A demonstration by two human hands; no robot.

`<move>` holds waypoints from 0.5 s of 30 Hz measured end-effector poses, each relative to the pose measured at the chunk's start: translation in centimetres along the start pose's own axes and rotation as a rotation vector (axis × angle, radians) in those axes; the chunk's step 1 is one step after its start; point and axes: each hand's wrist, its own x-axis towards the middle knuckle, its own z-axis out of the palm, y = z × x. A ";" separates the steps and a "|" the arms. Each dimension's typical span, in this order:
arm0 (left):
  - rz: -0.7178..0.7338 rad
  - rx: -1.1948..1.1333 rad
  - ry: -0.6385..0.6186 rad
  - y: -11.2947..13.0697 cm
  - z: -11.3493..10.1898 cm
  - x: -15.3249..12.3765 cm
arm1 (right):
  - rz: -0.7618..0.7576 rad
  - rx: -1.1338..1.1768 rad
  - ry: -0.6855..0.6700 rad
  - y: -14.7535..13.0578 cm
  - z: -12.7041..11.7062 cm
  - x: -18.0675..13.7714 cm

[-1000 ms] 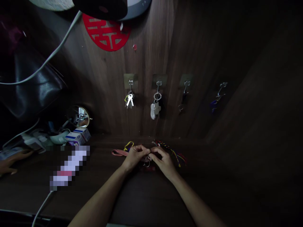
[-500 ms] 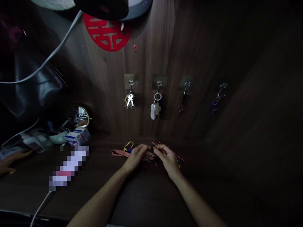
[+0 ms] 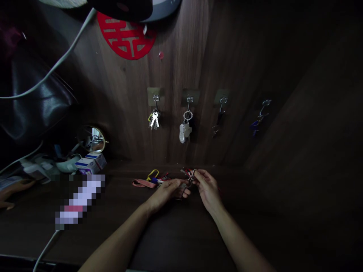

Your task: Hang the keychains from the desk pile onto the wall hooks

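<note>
My left hand is closed on a metal key ring, thumb on top and fingers curled below; whatever hangs under the fingers is too dark to make out. My right hand pinches a second metal ring, which looks linked to the first. Left of my left hand, a pink strap and a yellow loop lie on the dark wooden surface, with a blue piece beside them. Small red items show behind the rings, partly hidden.
Above, hooks on the wooden wall carry bunches of keys, a ring with pale tags and a blue item. To the left are a round mirror, boxes, a blurred-out object with a white cable, and another person's hand.
My hands have drawn slightly apart, the right one moving right and up a little. The two rings between them now show clearly. The left hand's fingers have shifted lower.
</note>
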 end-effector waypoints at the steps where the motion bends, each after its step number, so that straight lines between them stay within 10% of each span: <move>1: 0.002 -0.003 -0.001 0.1 0.1 0.0 | 0.009 0.020 -0.001 -0.2 -0.1 0.0; 15: -0.050 -0.083 -0.005 0.4 0.7 -0.5 | 0.011 0.205 0.115 -1.0 -1.9 1.3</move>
